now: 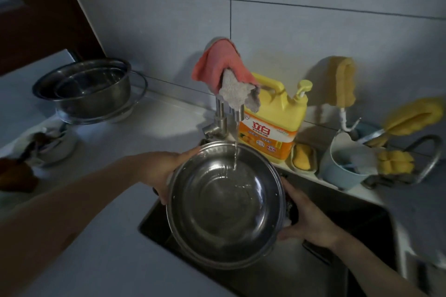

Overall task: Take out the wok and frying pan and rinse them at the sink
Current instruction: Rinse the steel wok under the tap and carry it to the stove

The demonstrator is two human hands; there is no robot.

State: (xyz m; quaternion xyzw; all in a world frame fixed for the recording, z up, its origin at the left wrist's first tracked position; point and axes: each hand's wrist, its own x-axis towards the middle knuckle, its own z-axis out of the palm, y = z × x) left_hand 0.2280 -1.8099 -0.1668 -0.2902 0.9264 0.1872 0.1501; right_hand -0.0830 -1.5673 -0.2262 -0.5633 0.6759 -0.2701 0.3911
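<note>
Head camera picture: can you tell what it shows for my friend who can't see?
Two hands, left and right, hold a steel pan over a dark sink while tap water runs into it. A pink cloth hangs on the tap, beside a yellow soap jug.

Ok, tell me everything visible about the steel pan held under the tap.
The steel pan is round, deep and shiny, apparently stainless steel, with a rolled rim. It is held above the dark sink, tilted so its open inside faces the camera. A thin stream of water from the faucet lands inside near the far rim. The left hand grips the left rim; the right hand holds the right side. No handle is visible.
</note>
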